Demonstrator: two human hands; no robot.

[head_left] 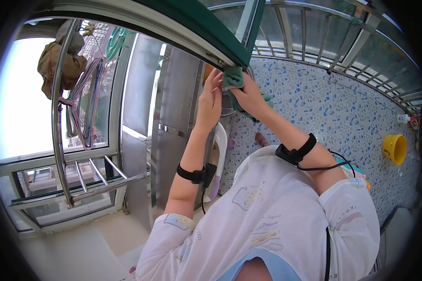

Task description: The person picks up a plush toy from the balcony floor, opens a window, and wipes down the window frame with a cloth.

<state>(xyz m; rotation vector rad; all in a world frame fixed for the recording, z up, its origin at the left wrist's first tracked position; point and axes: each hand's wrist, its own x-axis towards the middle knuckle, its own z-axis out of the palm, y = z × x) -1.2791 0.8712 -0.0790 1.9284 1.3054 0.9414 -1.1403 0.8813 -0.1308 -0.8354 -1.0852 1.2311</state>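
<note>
My right hand is closed on a green cloth, with its bunched top against the lower edge of a green window frame. More green material shows below and beside that hand, partly hidden by it. Close by on the left is my left hand, its fingers stretched upward and slightly apart near the cloth and the frame. Nothing shows in its grasp. Both forearms wear black straps with small devices and cables.
A yellow bucket stands on the speckled blue-and-white floor at right. Metal railings run along the top right. At left are a steel rack, hangers and a brown cloth. A white-rimmed basin sits below my left hand.
</note>
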